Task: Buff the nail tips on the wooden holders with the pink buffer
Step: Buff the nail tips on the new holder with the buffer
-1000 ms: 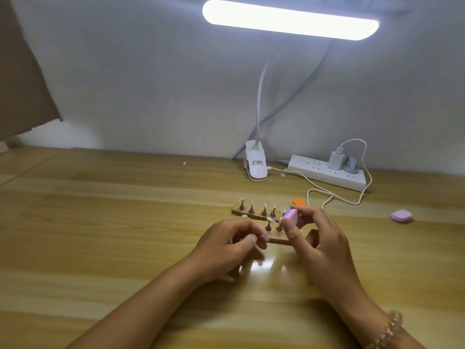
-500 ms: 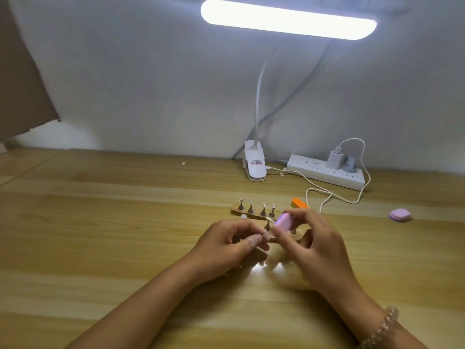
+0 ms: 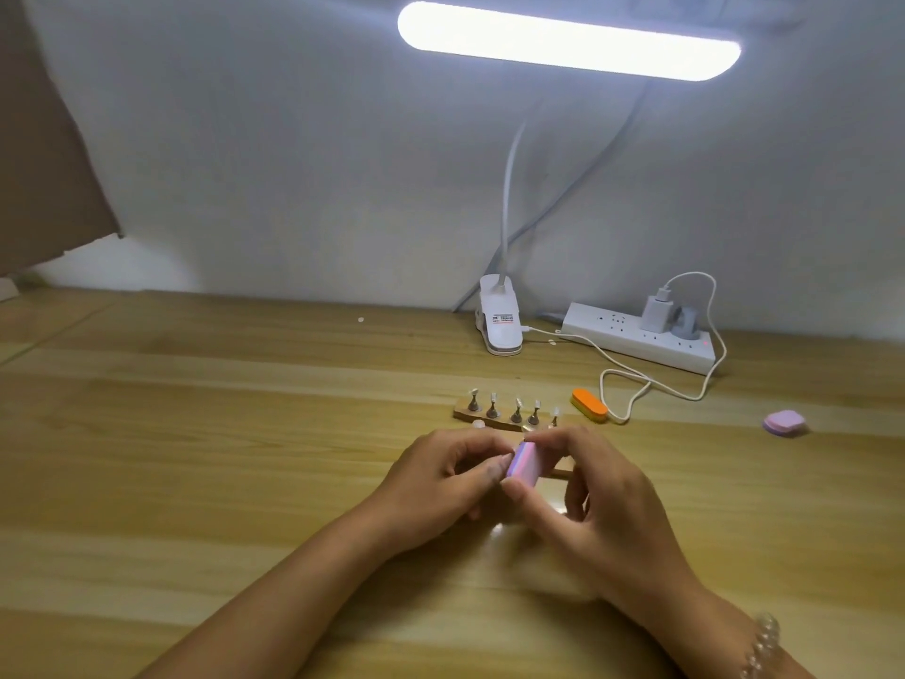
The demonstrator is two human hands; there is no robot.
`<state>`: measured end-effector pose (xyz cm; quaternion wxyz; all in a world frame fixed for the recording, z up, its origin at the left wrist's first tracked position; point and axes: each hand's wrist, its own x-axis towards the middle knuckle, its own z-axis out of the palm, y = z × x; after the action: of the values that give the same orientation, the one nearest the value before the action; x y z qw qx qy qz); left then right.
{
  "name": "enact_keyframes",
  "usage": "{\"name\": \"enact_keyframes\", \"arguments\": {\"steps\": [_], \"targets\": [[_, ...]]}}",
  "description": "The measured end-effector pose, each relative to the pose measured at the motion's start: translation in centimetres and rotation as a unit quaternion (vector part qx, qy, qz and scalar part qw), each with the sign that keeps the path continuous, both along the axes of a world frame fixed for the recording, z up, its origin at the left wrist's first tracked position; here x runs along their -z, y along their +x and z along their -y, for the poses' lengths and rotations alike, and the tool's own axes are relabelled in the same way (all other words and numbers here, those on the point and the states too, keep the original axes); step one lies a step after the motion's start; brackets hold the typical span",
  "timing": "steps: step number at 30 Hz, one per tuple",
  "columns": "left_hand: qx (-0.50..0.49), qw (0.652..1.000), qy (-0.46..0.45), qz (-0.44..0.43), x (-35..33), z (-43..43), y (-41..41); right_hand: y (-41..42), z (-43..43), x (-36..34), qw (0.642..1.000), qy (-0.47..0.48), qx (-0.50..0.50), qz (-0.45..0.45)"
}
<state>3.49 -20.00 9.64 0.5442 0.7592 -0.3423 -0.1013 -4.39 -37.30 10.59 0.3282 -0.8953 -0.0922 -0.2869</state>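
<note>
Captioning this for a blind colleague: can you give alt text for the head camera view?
A right hand pinches a pink buffer beside the curled fingers of the left hand, whose contents are hidden, above a wooden table. Behind them stands a wooden holder with nail tips; farther back lie an orange buffer, a power strip and a lit clip lamp.

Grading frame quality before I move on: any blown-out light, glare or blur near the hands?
Head view: the lamp bar is blown out. Head view: its glare glints off the table beside the right hand. Head view: that hand looks slightly soft, but the pink buffer it holds reads clearly.
</note>
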Motion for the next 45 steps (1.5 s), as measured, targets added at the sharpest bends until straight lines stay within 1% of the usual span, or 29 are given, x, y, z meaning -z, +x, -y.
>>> {"name": "enact_keyframes", "arguments": {"steps": [2,4,6,8,9,10,13,14,17,18,22,23,26,27,30,32,34,35,36,38,40,42,43,45], "targets": [[0.001,1.0,0.01,0.001,0.2,-0.1,0.1,0.0,-0.1,0.0,1.0,0.001,-0.005,-0.004],[-0.002,1.0,0.022,0.008,0.4,-0.1,0.2,0.1,0.2,-0.1,1.0,0.018,0.024,-0.006],[-0.002,1.0,0.027,0.014,0.4,-0.1,0.2,0.1,0.3,-0.1,0.999,-0.001,0.042,0.001],[0.005,1.0,0.023,0.014,0.4,-0.1,0.3,-0.2,-0.2,0.2,0.999,-0.042,0.009,0.009],[0.007,1.0,0.021,0.018,0.5,-0.1,0.4,-0.2,-0.3,0.3,0.999,-0.046,-0.007,0.009],[0.008,1.0,0.018,0.024,0.5,-0.1,0.4,-0.1,-0.3,0.2,0.999,-0.029,-0.01,0.006],[0.006,1.0,0.002,0.017,0.5,-0.1,0.4,0.4,0.6,-0.1,0.999,0.033,0.04,0.009],[0.002,1.0,-0.004,0.01,0.5,-0.1,0.4,0.4,0.7,-0.1,0.998,0.032,0.044,0.011],[0.004,1.0,-0.013,0.002,0.5,0.0,0.3,0.1,0.0,0.1,1.0,0.004,-0.006,0.007],[0.008,1.0,-0.014,0.0,0.4,-0.1,0.3,0.1,0.0,0.0,1.0,0.005,-0.009,0.008],[0.005,1.0,-0.019,-0.01,0.0,-0.1,0.2,0.4,0.8,-0.2,0.997,0.057,0.051,0.018],[0.001,1.0,-0.017,-0.009,0.0,-0.1,0.2,0.3,0.8,-0.2,0.998,0.049,0.047,0.011],[-0.008,1.0,-0.003,-0.003,0.1,-0.1,0.3,-0.3,0.1,0.3,0.999,-0.025,-0.007,-0.03],[-0.009,1.0,0.002,0.0,0.1,-0.1,0.3,-0.3,0.0,0.4,0.999,-0.032,-0.013,-0.038],[-0.005,1.0,-0.004,-0.006,0.0,-0.1,0.1,0.1,0.5,0.1,0.999,0.02,0.021,-0.021],[-0.001,1.0,-0.004,-0.011,-0.1,-0.1,0.1,0.2,0.5,0.1,1.0,0.01,0.024,-0.015],[-0.001,1.0,0.012,0.0,-0.1,-0.1,0.1,0.0,0.2,0.3,0.999,-0.008,-0.012,-0.03],[0.0,1.0,0.016,-0.002,-0.1,-0.1,0.1,0.0,0.1,0.2,0.999,-0.002,-0.023,-0.036],[0.001,1.0,0.014,-0.01,-0.2,-0.1,0.1,0.1,0.2,0.1,0.999,0.016,-0.02,-0.031],[0.003,1.0,0.003,-0.028,-0.2,0.0,-0.1,0.3,0.5,-0.1,0.999,0.038,0.019,-0.009],[0.001,1.0,0.01,-0.016,-0.1,-0.1,-0.1,0.2,0.3,0.0,1.0,0.012,0.024,-0.013],[-0.001,1.0,0.026,-0.002,0.0,-0.1,0.0,0.0,-0.1,0.3,0.999,-0.009,-0.015,-0.032],[-0.003,1.0,0.023,-0.006,-0.1,-0.1,0.1,0.0,-0.1,0.4,0.999,-0.002,-0.023,-0.03],[-0.006,1.0,0.01,-0.018,-0.1,-0.1,0.0,0.2,0.3,0.3,0.999,0.037,0.006,-0.014]]}}
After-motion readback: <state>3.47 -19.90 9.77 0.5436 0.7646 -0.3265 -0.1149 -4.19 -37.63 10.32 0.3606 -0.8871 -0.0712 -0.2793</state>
